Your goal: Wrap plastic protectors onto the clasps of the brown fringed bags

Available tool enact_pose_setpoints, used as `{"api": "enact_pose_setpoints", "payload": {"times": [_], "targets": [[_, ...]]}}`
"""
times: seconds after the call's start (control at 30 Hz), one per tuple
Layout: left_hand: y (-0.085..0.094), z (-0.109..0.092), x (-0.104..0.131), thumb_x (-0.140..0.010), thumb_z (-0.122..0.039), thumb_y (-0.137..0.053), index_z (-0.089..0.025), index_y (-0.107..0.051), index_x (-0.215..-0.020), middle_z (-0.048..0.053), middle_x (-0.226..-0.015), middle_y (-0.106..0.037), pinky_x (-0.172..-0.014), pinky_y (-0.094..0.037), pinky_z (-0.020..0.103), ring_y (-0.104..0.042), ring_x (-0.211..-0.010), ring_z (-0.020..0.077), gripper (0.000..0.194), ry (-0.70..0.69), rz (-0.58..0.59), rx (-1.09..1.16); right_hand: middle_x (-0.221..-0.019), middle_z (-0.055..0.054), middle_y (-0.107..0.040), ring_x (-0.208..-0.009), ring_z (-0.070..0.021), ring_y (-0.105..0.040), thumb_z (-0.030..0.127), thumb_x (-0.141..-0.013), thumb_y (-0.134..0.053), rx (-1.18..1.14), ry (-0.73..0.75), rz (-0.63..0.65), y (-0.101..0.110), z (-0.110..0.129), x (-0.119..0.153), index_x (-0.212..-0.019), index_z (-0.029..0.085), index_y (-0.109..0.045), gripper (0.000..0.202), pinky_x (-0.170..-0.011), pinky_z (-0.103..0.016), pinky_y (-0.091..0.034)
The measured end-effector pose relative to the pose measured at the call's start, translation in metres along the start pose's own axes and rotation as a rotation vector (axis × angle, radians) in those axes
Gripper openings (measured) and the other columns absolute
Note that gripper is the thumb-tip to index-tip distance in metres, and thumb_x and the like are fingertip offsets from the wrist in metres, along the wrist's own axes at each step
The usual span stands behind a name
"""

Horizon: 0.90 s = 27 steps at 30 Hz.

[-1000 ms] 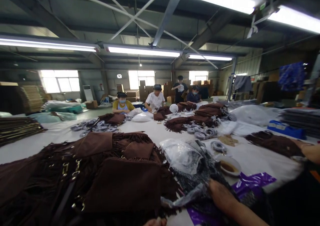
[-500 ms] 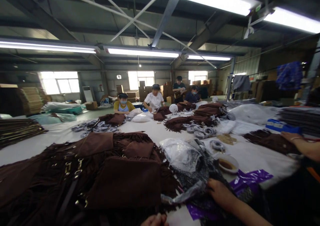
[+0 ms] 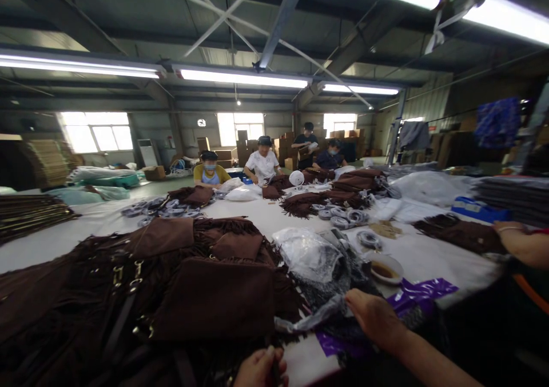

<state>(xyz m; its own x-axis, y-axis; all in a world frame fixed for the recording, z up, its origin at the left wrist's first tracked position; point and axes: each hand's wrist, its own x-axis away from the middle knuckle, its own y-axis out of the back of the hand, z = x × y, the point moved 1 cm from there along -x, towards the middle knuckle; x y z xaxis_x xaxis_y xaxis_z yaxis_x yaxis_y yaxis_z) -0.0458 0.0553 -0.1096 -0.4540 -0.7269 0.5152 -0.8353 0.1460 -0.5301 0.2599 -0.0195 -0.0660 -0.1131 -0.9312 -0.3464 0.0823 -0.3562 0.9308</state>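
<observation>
My left hand (image 3: 259, 368) is at the bottom centre, beside the front edge of the brown fringed bags. Its fingers are pinched together around something dark and small that I cannot make out. To the right, my right hand (image 3: 377, 321) has its fingers drawn together and its fingertips by the end of a clear plastic-wrapped strip (image 3: 315, 318); what it holds, if anything, is hidden. A brown fringed bag (image 3: 214, 298) lies flat on the pile, with gold clasps (image 3: 138, 270) and straps to its left. Crumpled clear plastic (image 3: 309, 254) rests above my right hand.
Purple plastic packaging (image 3: 422, 295) and a white bowl (image 3: 386, 268) with brown contents lie right. Grey coils (image 3: 369, 239) stand behind. A co-worker's hand (image 3: 514, 241) is by a brown fringed piece (image 3: 461, 231). Several people work across the white table (image 3: 240, 210).
My right hand has moved slightly left and up, off the dark wrapping toward the plastic-wrapped strip. My left hand has risen further into view. The whole view has tilted slightly downward.
</observation>
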Motion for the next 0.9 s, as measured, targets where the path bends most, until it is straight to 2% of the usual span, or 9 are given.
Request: {"api": "enact_pose_setpoints", "payload": {"times": [0.1,0.23,0.3,0.4,0.47,0.57,0.63,0.8,0.9], "targets": [[-0.003,-0.002,0.004,-0.067,-0.019,-0.081,-0.012,-0.061,-0.069,0.005,-0.063,-0.064,-0.058,-0.051,0.028,-0.062,-0.056,0.0154,0.022,0.019,-0.020,0.064,-0.073,-0.003,-0.063,-0.069,-0.0170,-0.060,0.019,-0.093,-0.038,-0.158,0.044,0.075,0.024,0.023,-0.004,-0.077,0.019,-0.055,0.023,-0.063,-0.028,-0.038],[-0.008,-0.005,0.015,-0.074,-0.016,-0.074,-0.009,-0.064,-0.076,0.007,-0.069,-0.066,-0.060,-0.053,0.027,-0.063,-0.060,0.0136,0.013,0.010,-0.044,0.092,-0.075,-0.001,-0.063,-0.072,-0.0147,-0.057,0.023,-0.087,-0.049,-0.558,0.058,0.288,0.055,0.059,-0.008,-0.077,0.019,-0.056,0.013,-0.066,-0.026,-0.041],[-0.010,-0.008,0.020,-0.079,-0.016,-0.069,-0.007,-0.065,-0.080,0.007,-0.069,-0.066,-0.061,-0.053,0.027,-0.063,-0.061,0.0132,0.010,0.017,-0.026,0.091,-0.070,0.001,-0.060,-0.063,-0.0118,-0.054,0.027,-0.084,-0.054,-0.816,0.013,0.512,0.060,0.076,-0.008,-0.077,0.018,-0.057,0.012,-0.058,-0.023,-0.041],[-0.009,-0.013,0.023,-0.082,-0.014,-0.064,-0.008,-0.065,-0.080,0.009,-0.077,-0.068,-0.067,-0.053,0.030,-0.066,-0.069,0.0155,0.006,0.072,0.039,0.129,-0.061,0.005,-0.052,-0.044,-0.0059,-0.044,0.035,-0.079,-0.063,-1.137,-0.077,0.903,0.052,0.101,-0.010,-0.078,0.016,-0.056,0.020,-0.042,-0.019,-0.033],[-0.007,-0.014,0.023,-0.083,-0.014,-0.062,-0.008,-0.065,-0.080,0.012,-0.089,-0.070,-0.075,-0.053,0.033,-0.068,-0.084,0.0206,0.007,0.116,0.114,0.173,-0.059,0.006,-0.050,-0.041,-0.0038,-0.041,0.040,-0.075,-0.068,-1.260,-0.091,1.013,0.041,0.116,-0.015,-0.077,0.016,-0.055,0.028,-0.038,-0.017,-0.030],[-0.004,-0.015,0.024,-0.083,-0.016,-0.061,-0.009,-0.066,-0.085,0.013,-0.101,-0.070,-0.085,-0.050,0.038,-0.066,-0.094,0.0238,0.008,0.152,0.214,0.218,-0.057,0.008,-0.046,-0.039,-0.0021,-0.037,0.044,-0.073,-0.070,-1.331,-0.133,0.989,0.021,0.133,-0.029,-0.076,0.016,-0.052,0.033,-0.037,-0.016,-0.027],[-0.003,-0.014,0.025,-0.082,-0.016,-0.063,-0.010,-0.067,-0.088,0.013,-0.102,-0.070,-0.086,-0.049,0.038,-0.065,-0.093,0.0228,0.010,0.142,0.251,0.233,-0.054,0.010,-0.043,-0.037,-0.0020,-0.035,0.043,-0.074,-0.069,-1.276,-0.187,0.929,0.008,0.139,-0.039,-0.075,0.017,-0.051,0.032,-0.035,-0.016,-0.024],[-0.001,-0.009,0.024,-0.079,-0.017,-0.067,-0.010,-0.067,-0.081,0.008,-0.081,-0.069,-0.083,-0.048,0.037,-0.063,-0.079,0.0182,0.008,0.055,0.328,0.229,-0.050,0.010,-0.041,-0.036,-0.0032,-0.035,0.033,-0.073,-0.065,-1.057,-0.183,0.840,-0.010,0.146,-0.056,-0.072,0.017,-0.053,0.021,-0.036,-0.017,-0.025],[0.000,-0.008,0.024,-0.076,-0.020,-0.071,-0.010,-0.066,-0.077,0.005,-0.073,-0.066,-0.079,-0.048,0.036,-0.060,-0.071,0.0160,0.012,0.024,0.342,0.175,-0.049,0.009,-0.042,-0.039,-0.0049,-0.037,0.031,-0.074,-0.061,-0.997,-0.175,0.721,-0.012,0.151,-0.055,-0.071,0.017,-0.054,0.016,-0.039,-0.018,-0.028]]}}
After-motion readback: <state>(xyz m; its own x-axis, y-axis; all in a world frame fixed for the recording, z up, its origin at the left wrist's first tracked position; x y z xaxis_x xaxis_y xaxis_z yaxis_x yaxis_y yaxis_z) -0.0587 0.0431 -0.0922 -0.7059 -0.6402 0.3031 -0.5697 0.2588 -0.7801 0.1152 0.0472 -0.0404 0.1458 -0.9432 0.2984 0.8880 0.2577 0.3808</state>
